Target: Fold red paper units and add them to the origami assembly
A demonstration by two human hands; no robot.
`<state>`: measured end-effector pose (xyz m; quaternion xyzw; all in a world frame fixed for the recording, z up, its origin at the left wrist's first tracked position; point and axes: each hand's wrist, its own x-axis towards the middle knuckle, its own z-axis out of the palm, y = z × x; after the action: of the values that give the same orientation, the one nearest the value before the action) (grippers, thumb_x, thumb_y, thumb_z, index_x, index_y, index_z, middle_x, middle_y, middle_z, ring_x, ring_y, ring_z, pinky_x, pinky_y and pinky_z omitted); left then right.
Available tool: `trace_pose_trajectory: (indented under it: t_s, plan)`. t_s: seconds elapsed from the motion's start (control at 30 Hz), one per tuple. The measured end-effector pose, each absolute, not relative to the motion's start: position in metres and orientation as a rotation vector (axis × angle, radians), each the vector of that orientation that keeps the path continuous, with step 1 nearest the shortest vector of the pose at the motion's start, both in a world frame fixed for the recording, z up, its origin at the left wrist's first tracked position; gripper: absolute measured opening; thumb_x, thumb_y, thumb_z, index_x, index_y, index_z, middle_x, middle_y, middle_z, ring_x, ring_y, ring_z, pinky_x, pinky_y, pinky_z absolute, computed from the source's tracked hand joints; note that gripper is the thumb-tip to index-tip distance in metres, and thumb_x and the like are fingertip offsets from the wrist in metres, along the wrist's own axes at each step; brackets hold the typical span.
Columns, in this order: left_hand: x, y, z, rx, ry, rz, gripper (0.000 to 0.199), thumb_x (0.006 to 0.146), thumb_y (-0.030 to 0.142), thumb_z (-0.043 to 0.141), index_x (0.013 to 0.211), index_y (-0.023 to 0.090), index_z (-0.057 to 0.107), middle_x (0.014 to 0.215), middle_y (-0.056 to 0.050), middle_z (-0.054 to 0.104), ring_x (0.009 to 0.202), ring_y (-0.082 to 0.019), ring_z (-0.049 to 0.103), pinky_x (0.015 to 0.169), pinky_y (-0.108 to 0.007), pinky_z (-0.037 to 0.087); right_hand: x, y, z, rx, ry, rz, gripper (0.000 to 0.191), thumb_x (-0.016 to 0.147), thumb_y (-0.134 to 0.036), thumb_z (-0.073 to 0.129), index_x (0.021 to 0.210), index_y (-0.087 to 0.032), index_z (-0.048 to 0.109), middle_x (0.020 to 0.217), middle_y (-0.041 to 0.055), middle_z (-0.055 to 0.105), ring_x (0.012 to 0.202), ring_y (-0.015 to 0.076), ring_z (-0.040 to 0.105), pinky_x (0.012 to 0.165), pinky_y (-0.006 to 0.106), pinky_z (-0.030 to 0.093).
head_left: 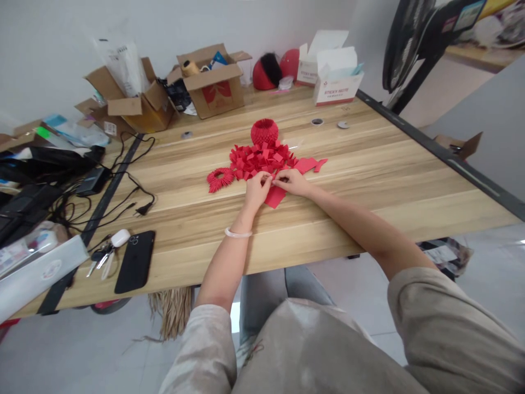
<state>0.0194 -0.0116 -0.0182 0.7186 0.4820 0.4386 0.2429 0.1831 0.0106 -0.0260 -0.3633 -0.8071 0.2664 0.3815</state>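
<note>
My left hand (pixel 258 187) and my right hand (pixel 290 181) meet over the wooden table, fingertips pinched around a small piece of red paper (pixel 273 179). Flat red paper (pixel 275 197) lies just below the fingers. Behind the hands spreads a pile of folded red paper pieces (pixel 262 158). A round red basket shape made of folded pieces (pixel 264 132) stands at the back of the pile. To the left lies a curved ring of red folded pieces (pixel 220 178). More red paper (pixel 306 165) rests to the right of the pile.
A black phone (pixel 135 261), keys (pixel 107 253) and tangled cables (pixel 135 191) lie on the left. Open cardboard boxes (pixel 215 87), white sticky-note boxes (pixel 337 82) and tape rolls (pixel 317 122) are farther back. A black fan (pixel 410 46) stands at the back right.
</note>
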Motion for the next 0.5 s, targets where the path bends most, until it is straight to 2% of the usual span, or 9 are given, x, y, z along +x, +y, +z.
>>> trace_pose_trajectory:
  t_s: [0.2, 0.5]
  plan:
    - [0.0195, -0.0073, -0.0227, 1.865, 1.297, 1.256, 0.013, 0.081, 0.023, 0.056, 0.090, 0.016, 0.063, 0.086, -0.007, 0.071, 0.079, -0.015, 0.066, 0.077, -0.028, 0.051, 0.1819, 0.0098, -0.0241, -0.978, -1.961, 0.798, 0.026, 0.076, -0.036, 0.056, 0.070, -0.012, 0.064, 0.062, 0.0020, 0.060, 0.054, 0.0099, 0.047, 0.054, 0.022, 0.036]
    - [0.0191, -0.0059, -0.0228, 1.819, 1.259, 1.331, 0.013, 0.078, 0.023, 0.060, 0.087, 0.015, 0.067, 0.088, -0.008, 0.071, 0.081, -0.016, 0.066, 0.079, -0.030, 0.051, 0.1827, 0.0135, -0.0256, -0.972, -1.821, 0.946, 0.029, 0.073, -0.041, 0.059, 0.069, -0.013, 0.065, 0.062, 0.0020, 0.061, 0.056, 0.0115, 0.052, 0.056, 0.023, 0.041]
